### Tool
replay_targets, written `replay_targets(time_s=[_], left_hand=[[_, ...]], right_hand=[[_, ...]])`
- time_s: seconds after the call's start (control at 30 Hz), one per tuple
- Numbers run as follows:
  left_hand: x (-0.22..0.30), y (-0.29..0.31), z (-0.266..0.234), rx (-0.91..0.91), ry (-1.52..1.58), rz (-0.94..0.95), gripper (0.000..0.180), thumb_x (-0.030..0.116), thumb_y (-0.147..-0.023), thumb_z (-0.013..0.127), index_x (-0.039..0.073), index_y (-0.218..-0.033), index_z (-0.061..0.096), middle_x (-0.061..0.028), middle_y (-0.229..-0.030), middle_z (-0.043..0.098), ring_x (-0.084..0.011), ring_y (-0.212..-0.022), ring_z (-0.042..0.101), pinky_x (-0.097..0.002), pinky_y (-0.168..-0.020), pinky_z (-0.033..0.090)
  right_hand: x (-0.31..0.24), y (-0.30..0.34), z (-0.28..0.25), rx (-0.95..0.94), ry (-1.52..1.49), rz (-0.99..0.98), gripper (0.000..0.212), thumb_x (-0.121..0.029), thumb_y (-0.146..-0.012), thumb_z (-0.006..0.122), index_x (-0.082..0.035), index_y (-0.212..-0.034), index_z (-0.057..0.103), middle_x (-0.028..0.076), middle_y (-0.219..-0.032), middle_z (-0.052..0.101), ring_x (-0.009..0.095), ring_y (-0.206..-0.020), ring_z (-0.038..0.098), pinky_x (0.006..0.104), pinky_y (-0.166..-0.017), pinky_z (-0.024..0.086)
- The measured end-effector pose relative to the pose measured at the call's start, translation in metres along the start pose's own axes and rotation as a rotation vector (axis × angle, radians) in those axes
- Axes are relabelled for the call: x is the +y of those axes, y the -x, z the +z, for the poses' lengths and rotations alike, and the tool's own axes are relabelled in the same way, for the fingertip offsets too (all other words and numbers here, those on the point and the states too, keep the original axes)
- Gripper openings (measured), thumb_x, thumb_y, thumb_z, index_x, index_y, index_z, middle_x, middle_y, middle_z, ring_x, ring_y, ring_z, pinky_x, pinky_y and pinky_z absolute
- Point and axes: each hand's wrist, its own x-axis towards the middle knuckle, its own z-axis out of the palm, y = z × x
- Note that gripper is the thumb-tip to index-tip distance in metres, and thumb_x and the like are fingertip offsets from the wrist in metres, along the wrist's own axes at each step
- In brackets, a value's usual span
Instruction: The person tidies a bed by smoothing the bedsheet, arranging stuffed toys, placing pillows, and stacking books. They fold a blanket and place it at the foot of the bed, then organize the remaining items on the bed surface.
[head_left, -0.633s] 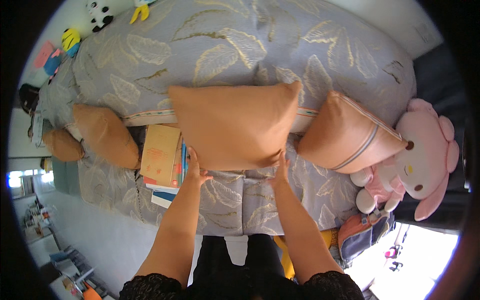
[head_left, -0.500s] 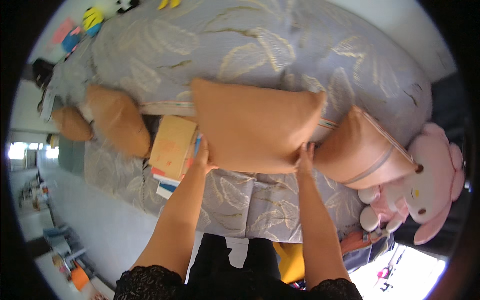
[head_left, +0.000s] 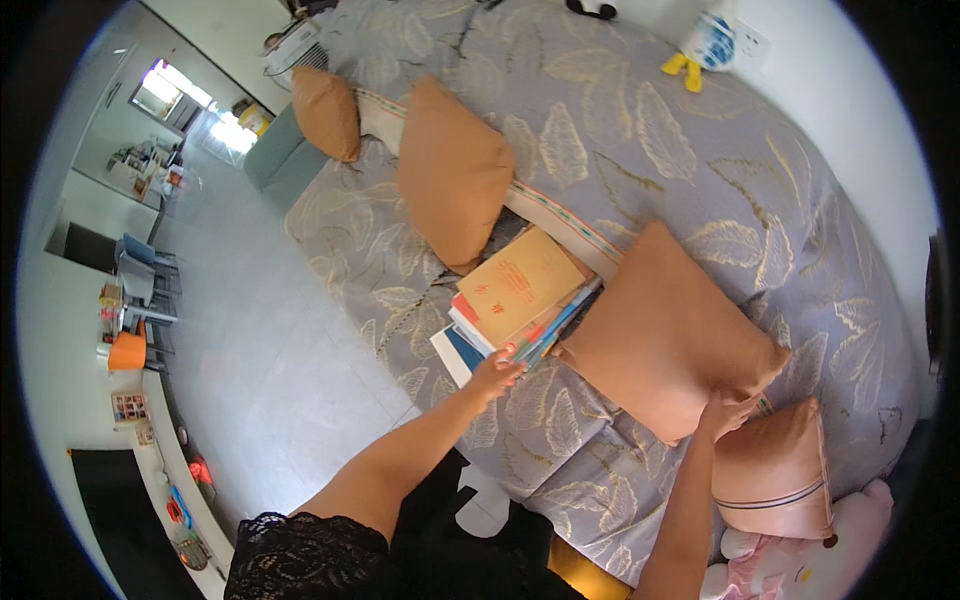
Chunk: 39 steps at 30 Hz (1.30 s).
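On the sofa in front of me rests a large tan cushion (head_left: pixel 665 335). My right hand (head_left: pixel 727 412) grips it near its lower right corner. Just below the stack of books (head_left: pixel 520 285) my left hand (head_left: pixel 497 374) reaches out, fingers apart and nothing held, its fingertips at the stack's near edge. A tan-covered book or folder tops the stack, with white, blue and reddish ones showing beneath. Farther left stand another tan cushion (head_left: pixel 452 175) and a smaller one (head_left: pixel 327 112). Beside my right hand leans a pinkish-tan striped cushion (head_left: pixel 772 470).
A grey leaf-patterned cover (head_left: pixel 570 130) lies over the sofa. The pink plush toy (head_left: pixel 845 545) sits at the lower right. A blue-and-white plush with yellow feet (head_left: pixel 705 45) is at the back. To the left are a pale floor (head_left: pixel 250 320), chairs (head_left: pixel 145 275) and an orange lamp-like object (head_left: pixel 127 351).
My view has swung left. My left hand has come off the large cushion and moved to the books. My right hand still holds the cushion, which now looks tilted.
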Motion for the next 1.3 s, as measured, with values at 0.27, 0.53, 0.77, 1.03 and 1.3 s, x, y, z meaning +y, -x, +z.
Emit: replay_targets(time_s=[0.27,0.53,0.77,1.03,1.3], left_hand=[[0.020,-0.052,-0.177,0.265,-0.104,0.151,0.072,0.035,-0.080,0.069,0.007,-0.136,0.036,-0.0179,-0.129,0.049,-0.0279,-0.114,0.052,-0.0396,-0.089,0.044],[0.240,-0.139,-0.183,0.311,-0.984,1.136,0.088,0.029,-0.069,0.076,0.008,-0.141,0.028,-0.0111,-0.144,0.032,-0.0250,-0.135,0.027,-0.0451,-0.107,0.028],[0.368,-0.137,-0.187,0.116,-1.710,1.083,0.110,0.034,-0.049,0.085,0.012,-0.140,0.029,-0.0072,-0.138,0.039,-0.0262,-0.132,0.031,-0.0601,-0.106,0.018],[0.317,-0.161,-0.219,-0.007,-1.511,1.331,0.036,0.024,-0.060,0.074,0.010,-0.091,0.062,-0.0097,-0.090,0.064,-0.0274,-0.093,0.058,-0.0459,-0.087,0.034],[0.276,-0.065,-0.376,0.297,-1.476,1.185,0.027,0.022,-0.068,0.067,0.006,-0.089,0.063,-0.0109,-0.075,0.062,-0.0291,-0.078,0.058,-0.0419,-0.085,0.037]], right_hand=[[-0.170,0.057,-0.009,-0.228,-0.038,-0.461,0.084,-0.008,-0.070,0.066,-0.005,-0.142,0.022,0.022,-0.141,0.029,0.038,-0.131,0.027,0.0491,-0.108,0.023],[-0.138,0.191,0.004,-0.437,-0.088,-0.392,0.091,-0.012,-0.068,0.072,0.001,-0.141,0.020,0.025,-0.142,0.027,0.040,-0.131,0.027,0.0439,-0.109,0.024],[-0.215,0.350,-0.028,-0.965,-0.035,0.139,0.091,-0.023,-0.069,0.076,0.000,-0.140,0.024,0.024,-0.139,0.033,0.037,-0.126,0.036,0.0417,-0.104,0.033],[-0.218,0.351,-0.038,-1.167,0.112,0.019,0.075,-0.036,-0.076,0.068,-0.002,-0.134,0.036,0.027,-0.126,0.047,0.040,-0.118,0.044,0.0421,-0.101,0.036],[-0.215,0.331,0.009,-1.135,0.028,-0.126,0.067,-0.040,-0.076,0.067,-0.003,-0.128,0.047,0.023,-0.122,0.053,0.037,-0.114,0.049,0.0416,-0.098,0.039]])
